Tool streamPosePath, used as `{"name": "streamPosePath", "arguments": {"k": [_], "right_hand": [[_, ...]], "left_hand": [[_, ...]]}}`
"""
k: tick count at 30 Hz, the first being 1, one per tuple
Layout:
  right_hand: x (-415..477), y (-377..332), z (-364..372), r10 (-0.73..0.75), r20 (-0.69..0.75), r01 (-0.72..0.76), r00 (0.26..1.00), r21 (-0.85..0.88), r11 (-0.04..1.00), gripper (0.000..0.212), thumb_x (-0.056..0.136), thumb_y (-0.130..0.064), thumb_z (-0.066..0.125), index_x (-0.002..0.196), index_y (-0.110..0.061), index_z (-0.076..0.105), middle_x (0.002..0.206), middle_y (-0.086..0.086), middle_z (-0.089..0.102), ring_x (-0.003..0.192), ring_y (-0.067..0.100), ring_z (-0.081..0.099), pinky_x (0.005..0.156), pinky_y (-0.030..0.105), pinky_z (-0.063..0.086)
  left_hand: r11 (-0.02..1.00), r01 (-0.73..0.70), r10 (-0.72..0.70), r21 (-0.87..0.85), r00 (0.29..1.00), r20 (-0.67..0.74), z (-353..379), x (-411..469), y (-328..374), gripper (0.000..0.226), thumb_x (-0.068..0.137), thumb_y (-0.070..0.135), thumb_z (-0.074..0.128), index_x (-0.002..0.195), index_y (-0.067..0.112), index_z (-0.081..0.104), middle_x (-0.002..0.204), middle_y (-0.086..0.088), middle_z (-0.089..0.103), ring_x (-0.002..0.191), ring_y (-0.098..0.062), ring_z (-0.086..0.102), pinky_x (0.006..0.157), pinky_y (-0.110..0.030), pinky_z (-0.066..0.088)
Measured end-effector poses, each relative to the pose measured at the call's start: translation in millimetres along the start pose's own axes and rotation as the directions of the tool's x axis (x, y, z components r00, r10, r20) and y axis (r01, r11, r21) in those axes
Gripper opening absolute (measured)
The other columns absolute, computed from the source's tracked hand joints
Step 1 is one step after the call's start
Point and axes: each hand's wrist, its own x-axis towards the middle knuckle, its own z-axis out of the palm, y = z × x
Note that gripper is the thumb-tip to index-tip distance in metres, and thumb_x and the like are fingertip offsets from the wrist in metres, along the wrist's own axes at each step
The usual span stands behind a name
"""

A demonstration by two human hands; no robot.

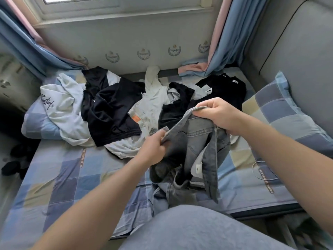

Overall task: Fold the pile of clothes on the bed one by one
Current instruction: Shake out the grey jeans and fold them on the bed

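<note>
The person is holding a pair of grey jeans (198,150) up over the near middle of the bed (72,177). The left hand (155,144) is gripping one side of the waistband with curled fingers. The right hand (216,112) is pinching the other side, higher and closer to the far edge. The waistband is stretching between the hands, while the legs are hanging down and bunching on the checked sheet just beyond the person's knee (189,228).

The pile of clothes (153,98) is lying unfolded along the far edge of the bed, from the far left corner toward the middle. In it, a white top (61,109) with dark script is draping over a pillow, a black garment (111,112) is overlapping that top, and pale pieces are spreading beside it. A black T-shirt (227,85) is lying flatter near the far right corner. A checked pillow (281,112) is leaning at the right edge, and a thin loop (261,170) is resting on the sheet near it.
</note>
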Motion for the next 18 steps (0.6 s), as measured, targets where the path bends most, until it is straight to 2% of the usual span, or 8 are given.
{"name": "streamPosePath", "arguments": {"k": [4,8,11,13,15,17,18], "right_hand": [[-7,14,-24,-0.023,-0.116,0.015,0.993,-0.065,0.998,0.018,0.095,-0.017,0.068,0.08,-0.022,0.075,0.079,0.001,0.066,0.077,0.015,0.057,0.078,0.032,0.043],[-15,35,-50,0.0,-0.278,-0.031,0.96,-0.108,0.994,0.021,0.093,-0.015,0.071,0.078,-0.029,0.078,0.077,-0.006,0.071,0.077,0.01,0.062,0.076,0.025,0.048],[-18,55,-67,0.01,-0.284,-0.097,0.959,-0.296,0.95,0.021,0.089,-0.016,0.076,0.078,-0.033,0.077,0.077,-0.007,0.074,0.073,0.009,0.065,0.071,0.02,0.049],[-16,72,-76,0.022,-0.28,-0.176,0.96,-0.535,0.826,0.025,0.087,-0.016,0.078,0.074,-0.037,0.075,0.078,-0.006,0.074,0.075,0.01,0.066,0.069,0.022,0.05],[-13,90,-81,0.08,-0.294,-0.274,0.952,-0.712,0.646,0.021,0.087,-0.011,0.074,0.084,-0.032,0.076,0.082,-0.004,0.069,0.083,0.02,0.064,0.071,0.031,0.049],[-11,107,-81,0.119,-0.333,-0.344,0.935,-0.78,0.522,0.027,0.087,-0.001,0.062,0.095,-0.021,0.078,0.087,-0.004,0.057,0.092,0.027,0.062,0.077,0.032,0.049],[-11,114,-78,0.141,-0.361,-0.382,0.922,-0.783,0.491,0.032,0.086,0.002,0.057,0.094,-0.021,0.077,0.089,-0.003,0.053,0.096,0.029,0.06,0.081,0.035,0.051]], "left_hand": [[0.986,0.152,-0.145,0.075,0.985,-0.091,-5,1,-18,0.026,0.083,-0.003,0.05,0.092,0.022,0.048,0.087,-0.008,0.062,0.083,-0.03,0.056,0.066,-0.037,0.044],[0.959,0.196,-0.158,0.203,0.969,-0.188,-29,5,-38,0.032,0.074,-0.007,0.047,0.091,0.018,0.057,0.087,-0.006,0.061,0.083,-0.031,0.056,0.065,-0.037,0.046],[0.905,0.269,-0.197,0.33,0.951,-0.237,-47,12,-54,0.027,0.073,-0.004,0.048,0.084,0.018,0.059,0.084,-0.005,0.06,0.082,-0.031,0.056,0.059,-0.034,0.04],[0.873,0.333,-0.249,0.356,0.933,-0.26,-56,14,-65,0.024,0.075,-0.002,0.05,0.08,0.02,0.059,0.084,-0.004,0.061,0.08,-0.031,0.057,0.059,-0.032,0.041],[0.843,0.384,-0.289,0.376,0.914,-0.285,-64,13,-75,0.024,0.078,0.0,0.051,0.082,0.022,0.061,0.086,-0.005,0.063,0.081,-0.031,0.057,0.063,-0.033,0.045],[0.821,0.419,-0.324,0.388,0.901,-0.287,-66,11,-85,0.022,0.082,0.001,0.051,0.086,0.021,0.058,0.088,-0.008,0.062,0.081,-0.033,0.058,0.065,-0.034,0.047],[0.81,0.436,-0.344,0.391,0.895,-0.284,-66,8,-89,0.02,0.083,0.001,0.051,0.09,0.02,0.054,0.087,-0.009,0.061,0.08,-0.033,0.058,0.065,-0.035,0.047]]}}
